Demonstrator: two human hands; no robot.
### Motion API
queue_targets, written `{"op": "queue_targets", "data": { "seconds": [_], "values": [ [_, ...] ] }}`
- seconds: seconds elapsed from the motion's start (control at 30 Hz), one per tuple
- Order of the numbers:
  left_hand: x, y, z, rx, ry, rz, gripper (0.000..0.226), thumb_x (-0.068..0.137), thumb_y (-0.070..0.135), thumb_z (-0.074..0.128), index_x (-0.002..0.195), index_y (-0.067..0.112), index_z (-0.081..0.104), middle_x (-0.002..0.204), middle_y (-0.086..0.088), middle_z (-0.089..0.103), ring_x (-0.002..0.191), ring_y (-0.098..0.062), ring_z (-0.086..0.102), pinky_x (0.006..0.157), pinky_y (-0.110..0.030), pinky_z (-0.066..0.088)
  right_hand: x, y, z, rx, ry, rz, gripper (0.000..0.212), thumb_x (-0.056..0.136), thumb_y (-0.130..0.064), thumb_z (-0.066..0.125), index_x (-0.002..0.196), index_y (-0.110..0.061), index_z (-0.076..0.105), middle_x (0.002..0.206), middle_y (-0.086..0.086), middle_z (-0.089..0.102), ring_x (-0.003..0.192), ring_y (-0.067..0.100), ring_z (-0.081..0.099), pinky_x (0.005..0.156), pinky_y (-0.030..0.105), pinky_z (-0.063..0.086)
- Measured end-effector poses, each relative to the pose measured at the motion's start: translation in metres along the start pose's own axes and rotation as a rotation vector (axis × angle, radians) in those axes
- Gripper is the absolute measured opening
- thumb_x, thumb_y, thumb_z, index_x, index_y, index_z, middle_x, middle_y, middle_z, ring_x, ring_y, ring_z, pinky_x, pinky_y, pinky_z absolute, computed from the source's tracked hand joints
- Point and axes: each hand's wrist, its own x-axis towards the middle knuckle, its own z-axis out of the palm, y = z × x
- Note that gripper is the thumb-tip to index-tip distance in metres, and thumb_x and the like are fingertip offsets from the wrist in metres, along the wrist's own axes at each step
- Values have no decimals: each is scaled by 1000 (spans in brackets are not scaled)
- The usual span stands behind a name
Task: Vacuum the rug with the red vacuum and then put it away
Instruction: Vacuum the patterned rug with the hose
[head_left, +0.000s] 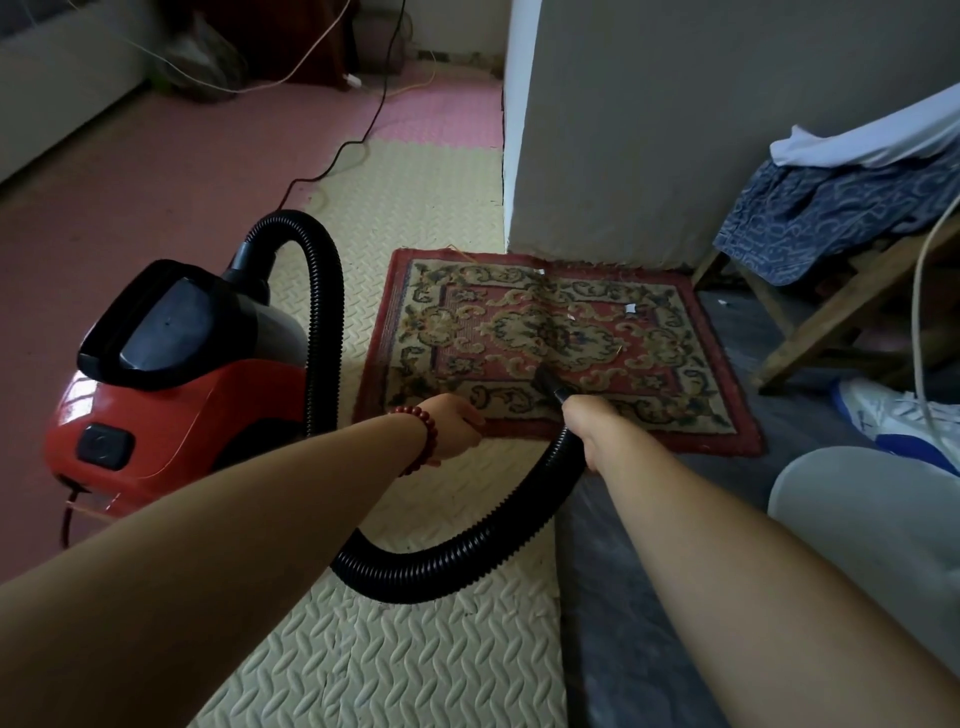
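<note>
Dim room: pink and cream foam mats (415, 197), grey wall (675, 130), wooden chair (841, 306) at right.

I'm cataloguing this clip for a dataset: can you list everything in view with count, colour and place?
patterned woven rug: one, red and beige, centre floor.
red-and-black canister vacuum: one, red body, black top, left, on the beige foam mat.
black ribbed hose: one, black, loops from vacuum to right hand.
black plastic nozzle: one, black, tip on the rug.
white paper scraps: at least two, white, on the rug's far half.
blue patterned cloth: one, blue, draped on the wooden chair, right.
white-and-blue sports shoe: one, right edge.
red bead bracelet: one, left wrist.
left hand: grips the rug's near edge.
right hand: holds the hose behind the nozzle.
</note>
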Motion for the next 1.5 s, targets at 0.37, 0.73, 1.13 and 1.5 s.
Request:
{"op": "queue_targets", "data": {
  "seconds": [0.37,0.73,1.13,1.5],
  "values": [
    [-1,4,4,42,-12,23,31,95,17,49,124,23,57,105,-3,57,108,-22,58,75,-30,47,6,12,-9,88,22,54,33,100,-25,40,120,-1,50,105,10,49,108,29,54,93,38,45],
    [0,4,5,19,-34,11,31,95,17,49,125,22,56,100,-2,58,97,-21,57,77,-30,45,10,12,-17,71,65,84,33,99,-20,41,121,2,51,85,9,47,69,24,45,73,32,40],
    [-1,3,7,34,-56,19,31,95,17,49,125,21,55,104,-4,58,99,-20,57,77,-30,45,17,12,-16,120,89,91,31,98,-20,44,120,1,50,78,8,43,64,23,42,72,32,41],
    [-17,19,19,-221,-172,155,32,89,49,54,112,28,61,106,11,68,92,-10,65,87,-31,49,31,7,-16,296,167,7,41,99,-28,40,135,-8,44,110,7,51,87,24,48,77,33,40]
  ]
}}
